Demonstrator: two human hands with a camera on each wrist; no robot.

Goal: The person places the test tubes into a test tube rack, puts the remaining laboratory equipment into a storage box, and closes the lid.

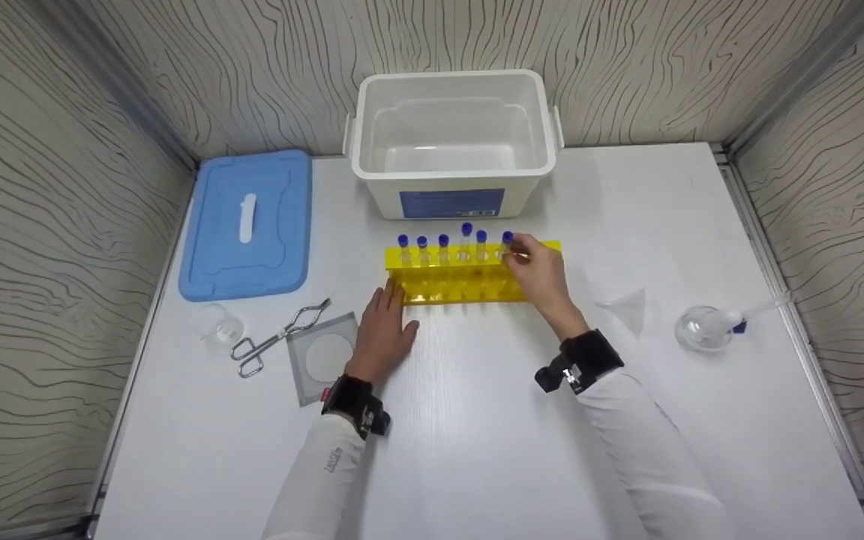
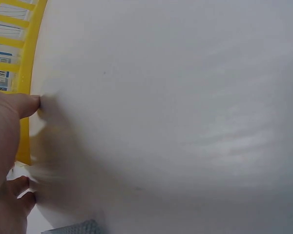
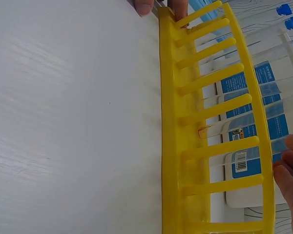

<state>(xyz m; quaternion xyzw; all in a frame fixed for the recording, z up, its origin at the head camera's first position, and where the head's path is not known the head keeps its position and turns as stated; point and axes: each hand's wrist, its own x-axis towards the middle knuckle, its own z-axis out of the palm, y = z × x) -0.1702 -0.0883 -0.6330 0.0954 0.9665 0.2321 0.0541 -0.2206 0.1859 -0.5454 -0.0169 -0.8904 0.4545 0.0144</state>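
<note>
A yellow test tube rack stands mid-table, holding several clear test tubes with blue caps. My right hand is at the rack's right part, pinching the rightmost test tube just under its cap between thumb and fingers. That tube stands upright in a hole of the rack. One tube left of it, with its cap, sits higher than the others. At the rack's left end rests my left hand, fingers stretched out and touching the frame, thumb spread apart.
Behind the rack stands a white bin, with its blue lid to the left. Crucible tongs, a grey gauze square and small glassware lie at left. A funnel and a glass flask are at right.
</note>
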